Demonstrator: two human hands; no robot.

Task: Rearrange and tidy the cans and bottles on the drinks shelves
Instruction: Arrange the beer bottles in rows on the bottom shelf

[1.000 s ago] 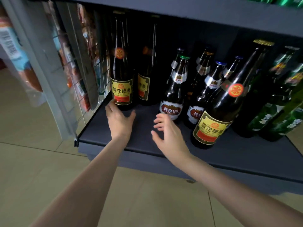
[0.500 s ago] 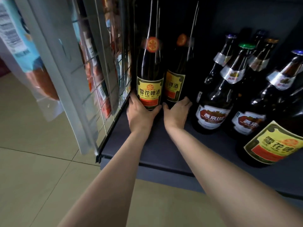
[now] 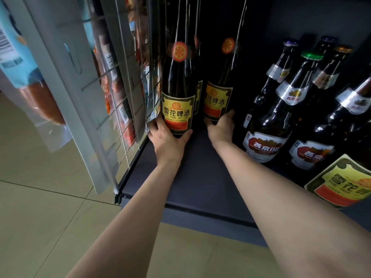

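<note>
Bottles w/ yellow-red labels, dark glass, upright at shelf (image 3: 200, 183) far left by wire grid (image 3: 128, 101). Left hand (image 3: 167, 137) wraps base of front bottle (image 3: 178, 93); right hand (image 3: 221, 127) grips base of second bottle (image 3: 218, 93) just beside it.

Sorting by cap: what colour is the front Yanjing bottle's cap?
Green cap, clearest in the head view.

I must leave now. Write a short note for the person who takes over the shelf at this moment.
Left hand grips the base of the front yellow-label bottle beside the wire side panel.
Right hand grips the base of the second yellow-label bottle, set further back.
Both stand upright on the dark shelf.
Left: the red-label bottles and one more yellow-label bottle at the right stand out of line, untouched.
</note>
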